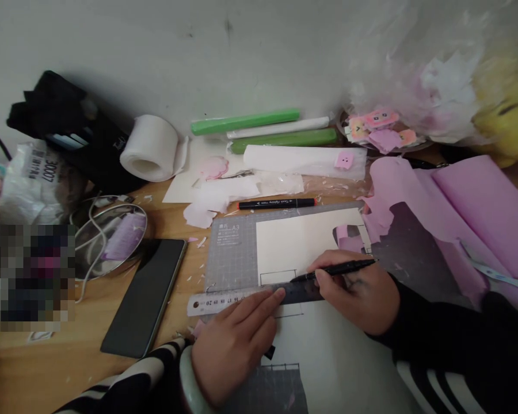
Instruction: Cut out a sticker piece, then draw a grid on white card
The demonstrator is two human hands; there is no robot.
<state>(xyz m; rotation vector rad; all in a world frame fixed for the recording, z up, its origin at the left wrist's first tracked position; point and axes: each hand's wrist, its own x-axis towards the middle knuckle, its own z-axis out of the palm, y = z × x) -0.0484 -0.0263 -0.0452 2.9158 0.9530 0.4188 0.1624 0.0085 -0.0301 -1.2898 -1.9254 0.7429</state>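
Observation:
My right hand point(356, 293) is closed round a slim black pen point(345, 268). The pen's lower tip meets the cream sheet of paper point(306, 238) just above the ruler's edge. Across the paper lies a metal ruler point(220, 300), numbers showing upside down at its left end. My left hand point(237, 342) rests with fingers extended and fingertips pressing on the ruler's middle. Thin black ruled lines, including a narrow rectangle, mark the sheet above and below the ruler. A small black object point(269, 352) pokes out beneath my left hand; its kind is unclear.
Under the paper is a grey cutting mat point(228, 253). A black marker point(276, 204) lies beyond it, a phone point(144, 299) to the left. Pink paper point(487, 213) and scissors point(496, 273) lie right. Behind stand a white roll point(149, 146) and green rolls point(246, 122).

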